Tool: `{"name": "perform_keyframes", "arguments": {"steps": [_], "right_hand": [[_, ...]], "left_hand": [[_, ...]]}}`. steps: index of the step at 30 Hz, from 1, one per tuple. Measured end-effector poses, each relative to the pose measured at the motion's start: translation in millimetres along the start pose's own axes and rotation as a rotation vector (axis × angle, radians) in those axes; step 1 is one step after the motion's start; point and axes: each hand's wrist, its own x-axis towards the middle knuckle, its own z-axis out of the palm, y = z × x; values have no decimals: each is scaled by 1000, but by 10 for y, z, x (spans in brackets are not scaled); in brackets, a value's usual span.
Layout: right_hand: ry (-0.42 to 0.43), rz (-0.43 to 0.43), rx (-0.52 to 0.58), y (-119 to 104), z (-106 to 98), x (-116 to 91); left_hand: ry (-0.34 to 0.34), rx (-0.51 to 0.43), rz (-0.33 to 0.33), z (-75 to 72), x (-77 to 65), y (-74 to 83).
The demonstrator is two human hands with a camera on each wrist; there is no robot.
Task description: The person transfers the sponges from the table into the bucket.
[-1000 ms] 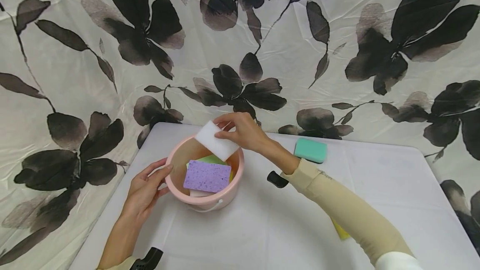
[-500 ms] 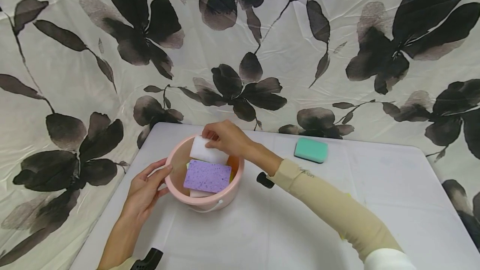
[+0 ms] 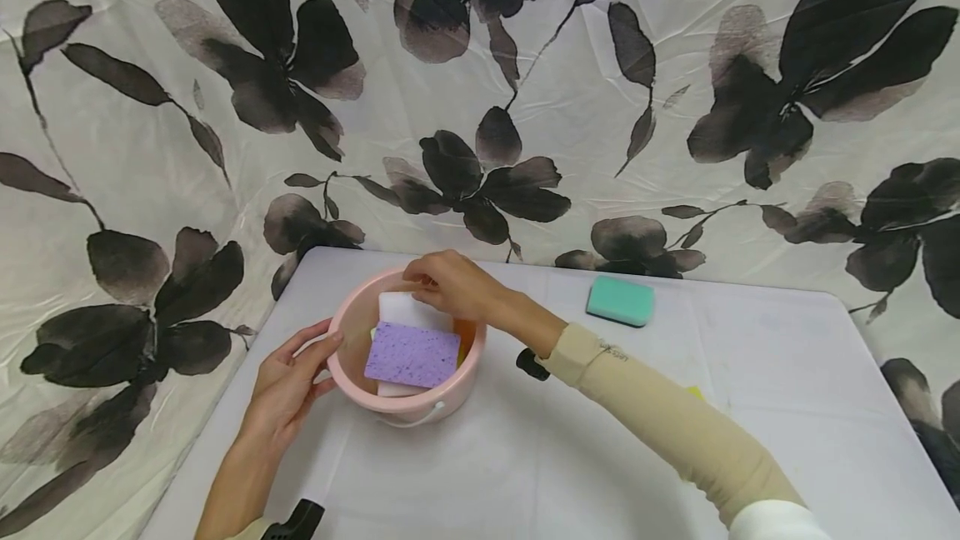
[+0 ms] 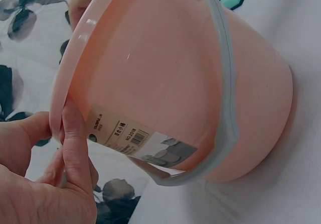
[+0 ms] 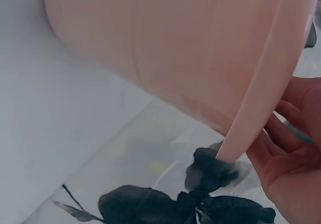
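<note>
A pink bucket [image 3: 352, 369] stands on the white-covered table, a grey handle [image 4: 228, 73] hanging along its side. My left hand [image 3: 288, 377] grips its left rim, thumb on top and fingers beneath the lip; in the left wrist view the left hand [image 4: 55, 169] pinches that rim. Inside lie a speckled purple sponge [image 3: 414, 354] and, behind it, a white sponge [image 3: 408, 311]. Above the far rim, my right hand [image 3: 457, 290] has loosely bent fingers just over the white sponge's upper edge. In the right wrist view, the bucket's rim partly hides the right hand [image 5: 296, 148].
A teal sponge [image 3: 620, 300] lies on the table [image 3: 787, 382] right of the bucket. Something yellow [image 3: 696, 393] peeks from behind the right sleeve. A floral cloth [image 3: 375, 107] hangs at the table's back edge.
My right hand has lowered the white sponge into the bucket behind the purple one, and the sponge now sits lower, apart from most of the fingers. The left hand has stayed on the rim.
</note>
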Motion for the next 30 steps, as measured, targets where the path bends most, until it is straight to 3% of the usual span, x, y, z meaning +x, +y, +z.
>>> {"name": "perform_keyframes", "arguments": {"steps": [19, 30], "right_hand": [[155, -28, 196, 257, -264, -314], [206, 80, 236, 495, -387, -556]], "left_hand": [[-2, 0, 5, 0, -13, -1], [-2, 8, 13, 7, -11, -9]]}}
